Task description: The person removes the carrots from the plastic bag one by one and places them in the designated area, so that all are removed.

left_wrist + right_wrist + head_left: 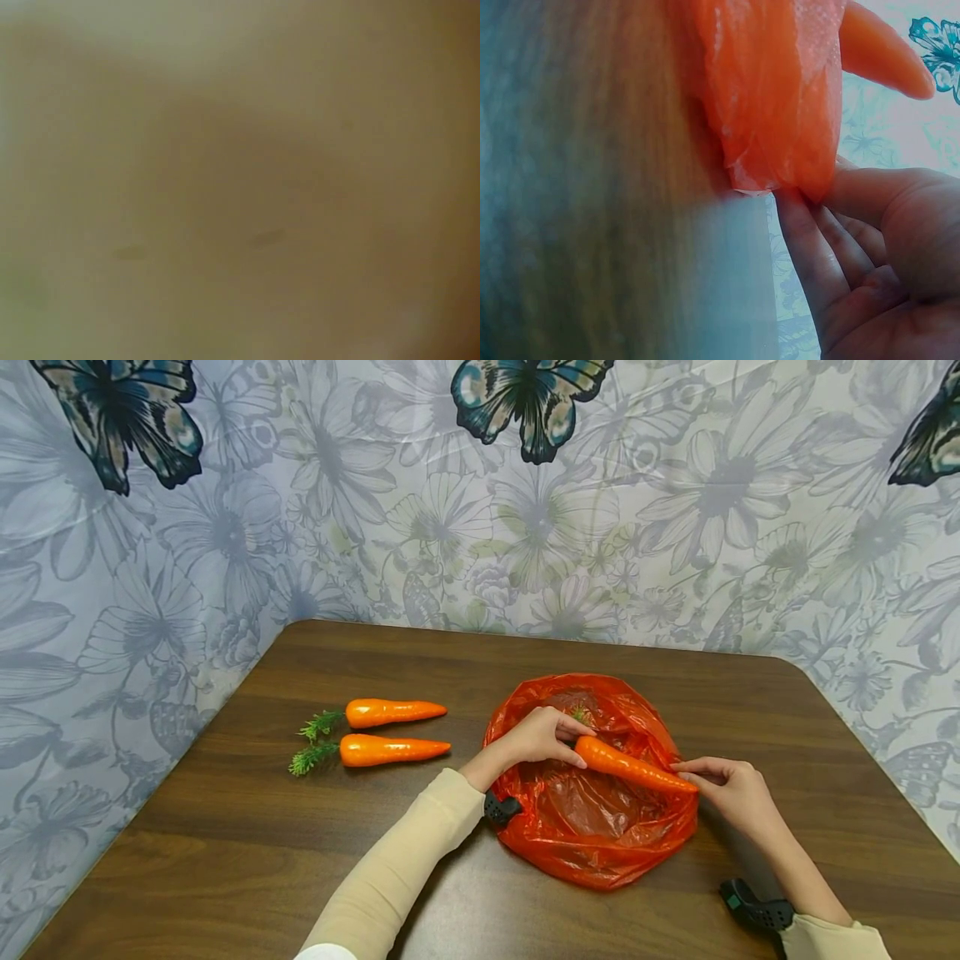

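An orange carrot (630, 767) lies slantwise over the mouth of a red plastic bag (592, 860), its thin tip reaching past the right rim. My left hand (546, 735) pinches the carrot by its thick end, where a bit of green top shows behind the fingers. Near the tip, my right hand (731, 785) pinches the bag's rim between thumb and fingers. In the right wrist view the red plastic (780, 97) hangs into that grip, and the carrot tip (889, 56) pokes out above the hand without touching it. Only a brownish blur fills the left wrist view.
Two more carrots with green tops, an upper one (393, 712) and a lower one (393, 750), lie left of the bag on the brown wooden table (247, 843). Behind the table hangs a flowered cloth (540, 543) with butterflies.
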{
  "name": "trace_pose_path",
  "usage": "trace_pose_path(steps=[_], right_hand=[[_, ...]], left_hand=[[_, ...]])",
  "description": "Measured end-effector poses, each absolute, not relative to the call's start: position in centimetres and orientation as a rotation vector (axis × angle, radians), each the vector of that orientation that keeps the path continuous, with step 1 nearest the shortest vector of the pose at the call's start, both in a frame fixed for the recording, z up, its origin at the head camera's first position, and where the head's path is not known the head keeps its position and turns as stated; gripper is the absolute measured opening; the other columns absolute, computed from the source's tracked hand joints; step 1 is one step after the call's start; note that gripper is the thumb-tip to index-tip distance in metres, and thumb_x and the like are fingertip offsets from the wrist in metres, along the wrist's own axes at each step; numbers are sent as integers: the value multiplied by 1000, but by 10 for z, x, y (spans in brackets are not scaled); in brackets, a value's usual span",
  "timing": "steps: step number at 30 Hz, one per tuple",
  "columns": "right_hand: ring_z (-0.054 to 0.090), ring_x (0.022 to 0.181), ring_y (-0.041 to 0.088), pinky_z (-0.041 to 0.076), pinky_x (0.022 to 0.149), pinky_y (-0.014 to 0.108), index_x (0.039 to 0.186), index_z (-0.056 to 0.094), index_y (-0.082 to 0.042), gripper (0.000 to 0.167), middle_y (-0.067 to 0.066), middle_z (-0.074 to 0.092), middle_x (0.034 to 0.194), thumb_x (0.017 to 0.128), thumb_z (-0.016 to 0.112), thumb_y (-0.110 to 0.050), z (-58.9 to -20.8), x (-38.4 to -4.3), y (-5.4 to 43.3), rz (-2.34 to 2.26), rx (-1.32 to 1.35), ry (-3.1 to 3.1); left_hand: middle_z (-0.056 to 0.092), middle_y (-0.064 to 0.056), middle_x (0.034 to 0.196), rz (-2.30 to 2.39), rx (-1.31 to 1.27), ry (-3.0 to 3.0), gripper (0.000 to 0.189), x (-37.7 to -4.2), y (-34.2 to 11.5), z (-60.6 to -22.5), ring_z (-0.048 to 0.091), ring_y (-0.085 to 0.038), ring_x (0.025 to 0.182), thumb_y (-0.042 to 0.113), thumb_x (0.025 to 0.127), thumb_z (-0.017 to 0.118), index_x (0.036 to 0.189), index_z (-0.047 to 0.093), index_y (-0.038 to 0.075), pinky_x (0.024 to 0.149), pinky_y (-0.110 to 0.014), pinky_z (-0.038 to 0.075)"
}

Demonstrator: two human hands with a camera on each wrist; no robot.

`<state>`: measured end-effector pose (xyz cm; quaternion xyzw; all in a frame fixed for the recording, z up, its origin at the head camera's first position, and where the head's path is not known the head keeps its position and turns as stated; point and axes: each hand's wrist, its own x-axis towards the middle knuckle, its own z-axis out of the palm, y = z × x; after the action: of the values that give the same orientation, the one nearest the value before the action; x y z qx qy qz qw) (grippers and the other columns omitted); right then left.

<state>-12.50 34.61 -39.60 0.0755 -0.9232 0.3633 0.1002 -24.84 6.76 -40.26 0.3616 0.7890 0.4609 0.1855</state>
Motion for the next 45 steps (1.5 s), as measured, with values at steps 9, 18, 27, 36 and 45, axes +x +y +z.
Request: trace_pose_path(steps=[9, 18, 27, 36, 45], right_hand=[[58, 67, 4, 49, 55, 20, 96, 72, 3, 14, 14, 69, 87, 83, 69, 1, -394, -125, 344, 1041, 176, -2771], [53, 58, 5, 45, 52, 22, 90, 72, 2, 10, 5, 67, 73, 80, 71, 2, -395, -126, 343, 963, 197, -2752], [50, 58, 4, 44, 48, 22, 92, 71, 6, 17, 11, 68, 78, 82, 73, -7, -395, -124, 342, 990, 159, -2761], [60, 73, 0, 49, 57, 17, 96, 73, 0, 15, 13, 69, 89, 84, 70, -8, -394, -123, 345, 1052, 204, -2749], [61, 72, 1, 49, 58, 16, 96, 73, 1, 14, 13, 69, 89, 84, 70, -6, -394, -123, 345, 1056, 228, -2740]], left_hand=[[66, -1, 109, 1375, 1033, 2196, 46, -245, 64, -395, 61, -2, 95, 13, 74, 79, 117, 67, 7, 75, -16, 49], [66, -5, 109, 1496, 992, 2111, 44, -239, 60, -389, 63, -6, 94, 8, 75, 77, 117, 66, 4, 75, -18, 50], [65, -7, 111, 1632, 968, 2030, 45, -232, 50, -380, 63, -7, 93, 3, 76, 76, 119, 64, 0, 76, -22, 51], [64, -7, 115, 1748, 953, 1950, 46, -225, 34, -369, 63, -11, 98, 0, 76, 75, 120, 63, 0, 78, -26, 51], [65, -4, 112, 1777, 980, 1987, 47, -218, 16, -362, 63, -10, 96, 1, 76, 75, 120, 63, -1, 78, -27, 52]])
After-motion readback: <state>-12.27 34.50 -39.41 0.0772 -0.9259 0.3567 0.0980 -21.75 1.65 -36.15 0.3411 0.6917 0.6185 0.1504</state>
